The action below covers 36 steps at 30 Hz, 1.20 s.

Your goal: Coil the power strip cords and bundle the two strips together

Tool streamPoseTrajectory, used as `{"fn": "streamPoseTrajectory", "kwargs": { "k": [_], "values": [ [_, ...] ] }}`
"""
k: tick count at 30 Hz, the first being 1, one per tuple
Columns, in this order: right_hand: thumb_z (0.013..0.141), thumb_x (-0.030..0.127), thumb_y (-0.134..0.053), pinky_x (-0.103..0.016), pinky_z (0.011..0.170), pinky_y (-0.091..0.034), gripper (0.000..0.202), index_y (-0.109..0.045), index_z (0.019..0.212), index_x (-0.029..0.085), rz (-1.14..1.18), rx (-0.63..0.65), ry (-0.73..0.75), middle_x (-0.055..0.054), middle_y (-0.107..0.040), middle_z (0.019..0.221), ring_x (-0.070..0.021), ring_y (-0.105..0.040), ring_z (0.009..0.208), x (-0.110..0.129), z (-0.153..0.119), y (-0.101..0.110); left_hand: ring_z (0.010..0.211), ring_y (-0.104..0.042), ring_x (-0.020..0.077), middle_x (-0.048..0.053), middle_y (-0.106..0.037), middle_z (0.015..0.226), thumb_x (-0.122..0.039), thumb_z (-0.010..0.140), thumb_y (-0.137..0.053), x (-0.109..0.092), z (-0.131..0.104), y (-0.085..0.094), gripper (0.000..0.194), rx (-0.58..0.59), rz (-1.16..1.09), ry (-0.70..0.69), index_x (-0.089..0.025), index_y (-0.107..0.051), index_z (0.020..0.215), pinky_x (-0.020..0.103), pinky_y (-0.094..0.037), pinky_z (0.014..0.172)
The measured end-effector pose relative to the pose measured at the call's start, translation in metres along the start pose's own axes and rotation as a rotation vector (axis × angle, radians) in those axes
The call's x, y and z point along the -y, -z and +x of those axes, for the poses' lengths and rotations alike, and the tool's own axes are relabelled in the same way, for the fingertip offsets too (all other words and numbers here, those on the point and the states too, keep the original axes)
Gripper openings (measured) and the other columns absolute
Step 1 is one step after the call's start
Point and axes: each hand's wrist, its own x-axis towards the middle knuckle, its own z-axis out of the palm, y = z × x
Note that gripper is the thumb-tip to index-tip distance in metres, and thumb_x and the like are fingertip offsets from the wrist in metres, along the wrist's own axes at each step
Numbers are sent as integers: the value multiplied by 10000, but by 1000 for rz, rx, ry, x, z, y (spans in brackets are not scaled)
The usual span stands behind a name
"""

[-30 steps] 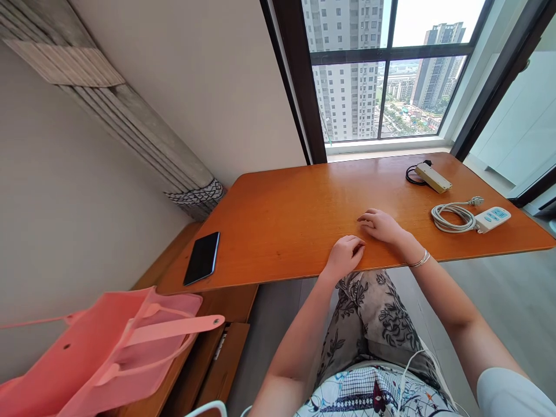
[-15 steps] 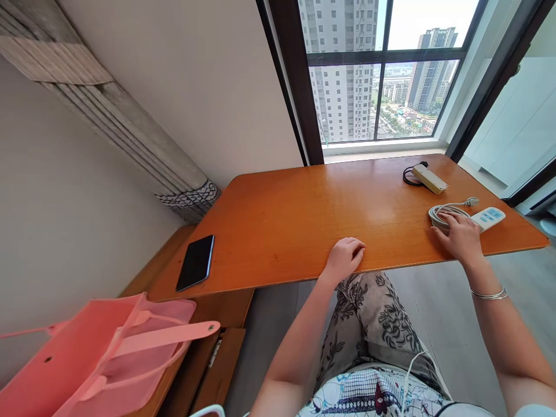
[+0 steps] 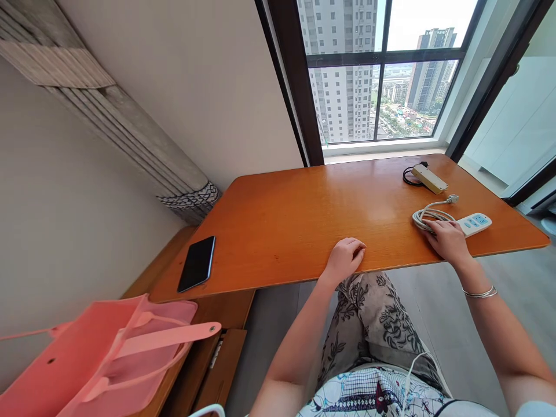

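A white power strip (image 3: 476, 223) with blue-marked sockets lies near the right front of the orange-brown table (image 3: 278, 220). Its coiled pale cord (image 3: 423, 215) lies to its left, with the plug (image 3: 452, 198) behind. My right hand (image 3: 447, 238) is closed on the coil, right where it meets the strip; its fingertips are partly hidden. My left hand (image 3: 346, 256) rests at the front edge, fingers curled together, holding nothing visible. Behind the white strip sits a cream power strip (image 3: 430, 178) with a black cord (image 3: 412, 176).
A black tablet (image 3: 197, 263) lies at the table's left end. A pink bag (image 3: 87, 353) stands at the lower left beside wooden drawers (image 3: 221, 365). The window (image 3: 382, 98) is behind the table, and a grey curtain (image 3: 143, 139) hangs at the left.
My right hand has moved left along the table, and the white power strip, its coiled cord and plug have shifted left with it. My left hand has stayed in place.
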Motion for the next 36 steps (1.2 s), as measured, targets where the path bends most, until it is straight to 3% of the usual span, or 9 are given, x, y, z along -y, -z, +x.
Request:
{"fn": "streamPoseTrajectory", "kwargs": {
  "k": [5,8,14,18,22,25,28,32,36],
  "values": [
    [1000,338,-467,-433,918,-495,371,-673,1282,211,297,-65,159,-119,-756,1142,-269,-693,1049,69,7,1,937,-686,216,94,-734,1030,-221,914,-543,0,-1,0,195,-11,-73,37,-192,-694,1033,369,-544,881],
    [1012,332,-476,-430,919,-519,354,-658,1299,233,477,-86,231,-105,-750,1147,-255,-690,1044,111,9,0,964,-684,223,107,-734,1071,-343,963,-515,2,0,0,278,-31,-152,67,-180,-670,1126,373,-527,906],
    [1021,268,-465,-424,907,-553,376,-611,1367,247,670,-76,382,-94,-740,1120,-231,-686,1034,159,13,-10,833,-651,223,92,-723,864,-675,987,-269,15,2,-1,655,-262,-384,231,-166,-664,871,353,-519,793],
    [1016,290,-478,-473,964,-541,461,-523,1473,251,657,19,465,-107,-702,1250,-261,-649,1124,169,17,-7,839,-647,210,58,-714,832,-684,916,-472,18,4,-1,542,-328,-498,324,-174,-648,864,320,-523,774],
    [997,392,-532,-534,1040,-492,413,-609,1386,275,645,49,433,-113,-658,1331,-302,-593,1238,171,25,2,842,-655,199,66,-727,890,-600,880,-557,21,6,-3,438,-350,-579,339,-172,-644,925,311,-532,768],
    [1013,318,-468,-502,1068,-485,369,-636,1339,273,728,-18,279,-124,-593,1401,-272,-593,1247,162,42,0,842,-673,201,80,-741,928,-556,869,-577,26,5,-6,413,-316,-626,351,-170,-629,1007,318,-543,762],
    [969,308,-516,-454,969,-542,440,-575,1398,226,788,-35,58,-161,-574,1377,-233,-673,1009,143,68,-11,854,-695,208,89,-750,956,-513,873,-574,29,4,-9,373,-285,-679,368,-175,-601,1028,319,-551,752],
    [958,369,-534,-376,812,-556,531,-489,1462,206,869,193,-101,-54,-706,885,-192,-652,756,123,103,-26,900,-695,212,81,-751,955,-437,878,-559,28,3,-9,297,-310,-634,317,-178,-599,1018,326,-547,796],
    [981,435,-481,-316,701,-559,536,-454,1470,219,1139,360,-235,-78,-732,1020,-170,-688,760,126,122,-36,926,-686,209,80,-752,980,-370,896,-526,25,2,-7,268,-284,-594,257,-175,-603,1063,328,-535,827]
  ]
}}
